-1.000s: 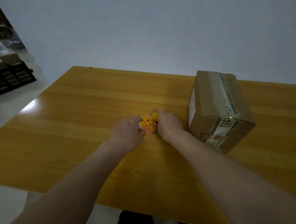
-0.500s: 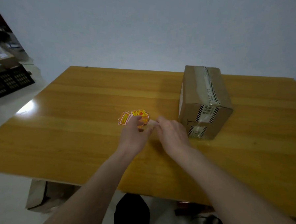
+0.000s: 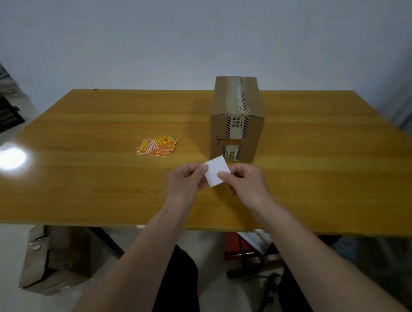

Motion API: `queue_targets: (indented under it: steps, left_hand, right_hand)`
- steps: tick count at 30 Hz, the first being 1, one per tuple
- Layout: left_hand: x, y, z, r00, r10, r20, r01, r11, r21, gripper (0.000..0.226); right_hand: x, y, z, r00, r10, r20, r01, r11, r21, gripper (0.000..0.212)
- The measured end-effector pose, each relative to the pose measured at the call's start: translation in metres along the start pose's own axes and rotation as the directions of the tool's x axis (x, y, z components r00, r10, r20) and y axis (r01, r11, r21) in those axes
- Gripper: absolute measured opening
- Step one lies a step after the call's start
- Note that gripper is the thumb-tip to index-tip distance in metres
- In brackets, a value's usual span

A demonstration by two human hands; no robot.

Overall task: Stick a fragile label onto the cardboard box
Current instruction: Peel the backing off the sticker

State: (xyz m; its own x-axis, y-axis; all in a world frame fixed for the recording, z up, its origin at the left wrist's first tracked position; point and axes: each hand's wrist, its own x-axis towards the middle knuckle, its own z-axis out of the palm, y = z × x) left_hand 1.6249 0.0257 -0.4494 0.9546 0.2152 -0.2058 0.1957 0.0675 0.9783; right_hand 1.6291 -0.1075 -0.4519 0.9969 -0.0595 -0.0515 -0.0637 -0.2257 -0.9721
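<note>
**Label in hand, backing side up, box waiting**

The label (image 3: pixel 215 171) is pinched between both hands just above the table's near half, its blank white back turned toward the person. The left hand (image 3: pixel 186 182) grips its left edge between thumb and fingers; the right hand (image 3: pixel 246 181) nips the right edge the same way, thumb on top. It looks like thin paper on a slick backing: nearly weightless, floppy, quick to curl or crease, and once peeled, likely to stick to itself. My guess is a corner is the place to start the peel, with the fingers kept to the margins so the glue stays clean.

Just beyond the hands stands the cardboard box (image 3: pixel 236 124), taped along its top and down the near end, its brown side panels bare. It looks stiff enough to press against. To the left, well apart from the box, lies a loose stack of labels (image 3: pixel 157 146), yellow and red, face up on the wooden table (image 3: pixel 80 173).
</note>
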Motion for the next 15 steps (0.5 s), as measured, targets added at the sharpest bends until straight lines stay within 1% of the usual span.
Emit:
queue_targets:
  steps: [3, 6, 7, 11, 13, 15]
  left_hand:
    - [-0.004, -0.007, 0.01, 1.0, -0.004, 0.02, 0.005, 0.999, -0.048, 0.009]
    - [-0.007, -0.014, 0.02, 0.994, -0.003, 0.106, 0.003, 1.0, 0.0, 0.019]
    - [-0.006, -0.015, 0.022, 0.994, 0.006, 0.112, -0.007, 1.0, 0.01, 0.023]
    - [0.002, -0.014, 0.025, 0.996, 0.061, 0.072, -0.064, 0.997, 0.032, 0.037]
    - [0.005, -0.018, 0.023, 0.99, 0.136, 0.041, -0.139, 0.985, 0.097, 0.043]
    - [0.007, -0.025, 0.02, 0.969, 0.244, -0.027, -0.235, 0.954, 0.185, 0.049]
  right_hand:
    - [-0.005, 0.012, -0.006, 0.999, 0.025, -0.024, -0.022, 0.993, 0.119, 0.02]
    - [-0.007, 0.02, -0.007, 0.998, 0.037, -0.055, -0.024, 0.978, 0.208, 0.019]
    - [-0.007, 0.021, -0.007, 0.997, 0.041, -0.065, -0.025, 0.973, 0.231, 0.018]
    - [-0.001, 0.022, -0.009, 0.994, 0.075, -0.074, -0.056, 0.97, 0.235, 0.024]
    - [0.005, 0.021, -0.01, 0.994, 0.089, -0.058, -0.072, 0.966, 0.247, 0.02]
    - [0.01, 0.021, -0.01, 0.993, 0.104, -0.061, -0.084, 0.958, 0.274, 0.015]
